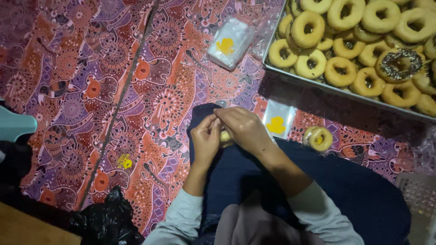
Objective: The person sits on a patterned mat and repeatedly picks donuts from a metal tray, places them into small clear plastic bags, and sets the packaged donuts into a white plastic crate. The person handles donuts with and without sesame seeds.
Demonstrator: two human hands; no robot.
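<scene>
Doughnut in hands (225, 136): a small yellowish piece, mostly hidden, pinched between both hands over the person's dark-trousered knee (236, 172).
Left hand (205, 139): closed on the doughnut from the left, fingertips up against the right hand.
Right hand (244, 127): closed over it from above and the right, equally near.
Wrapped doughnut (319, 138): on the patterned cloth (113, 68), just right of the hands, apart from them.
Empty clear bag (278, 120): flat, between the hands and the wrapped doughnut.
Stack of bags (229, 42): further up the cloth.
Tray of doughnuts (318, 83): upper right, well apart from the hands.
</scene>
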